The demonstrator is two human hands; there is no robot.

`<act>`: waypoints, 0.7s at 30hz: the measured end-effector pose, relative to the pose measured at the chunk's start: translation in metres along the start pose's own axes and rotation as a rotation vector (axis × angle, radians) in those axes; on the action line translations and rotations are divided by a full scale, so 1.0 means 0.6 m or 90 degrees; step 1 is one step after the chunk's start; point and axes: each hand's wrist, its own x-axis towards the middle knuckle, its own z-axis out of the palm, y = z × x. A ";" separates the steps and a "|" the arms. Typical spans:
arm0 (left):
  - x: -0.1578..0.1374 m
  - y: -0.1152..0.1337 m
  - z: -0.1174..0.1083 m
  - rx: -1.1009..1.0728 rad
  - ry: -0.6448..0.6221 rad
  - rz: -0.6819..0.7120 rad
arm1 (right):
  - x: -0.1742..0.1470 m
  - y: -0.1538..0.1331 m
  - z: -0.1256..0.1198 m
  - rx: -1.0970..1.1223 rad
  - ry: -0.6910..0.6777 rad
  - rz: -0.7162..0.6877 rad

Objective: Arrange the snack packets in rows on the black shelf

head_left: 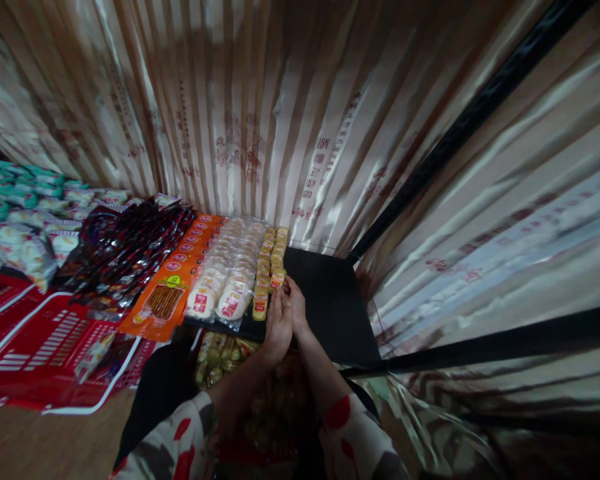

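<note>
My left hand [279, 328] and my right hand [297, 307] are pressed close together at the front of two rows of small yellow snack packets [265, 261]. Their fingertips close around one yellow snack packet [278, 278] at the near end of the right row. The fingers partly cover this packet. Just left of my left hand lies another yellow packet [260, 307] with a red-orange label. Beside these rows are two rows of round white crackers [234, 301] in clear wrappers.
A black shelf board [335, 307] carries the snacks. Farther left are an orange snack bag [160, 303], dark packets [130, 247], white packets [25, 247] and green packets [23, 187]. Below are a red bag [55, 353] and more yellow packets [220, 357]. Black poles [460, 147] and printed sheeting [260, 120] enclose the shelf.
</note>
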 end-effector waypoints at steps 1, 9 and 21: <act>0.003 -0.001 0.000 -0.004 -0.001 -0.008 | 0.000 -0.001 0.001 -0.011 0.003 -0.004; 0.012 -0.008 -0.002 0.006 0.000 -0.002 | 0.001 -0.015 0.000 -0.141 -0.023 -0.016; 0.002 0.006 -0.007 0.013 -0.009 -0.018 | -0.005 0.002 0.004 0.005 -0.019 0.006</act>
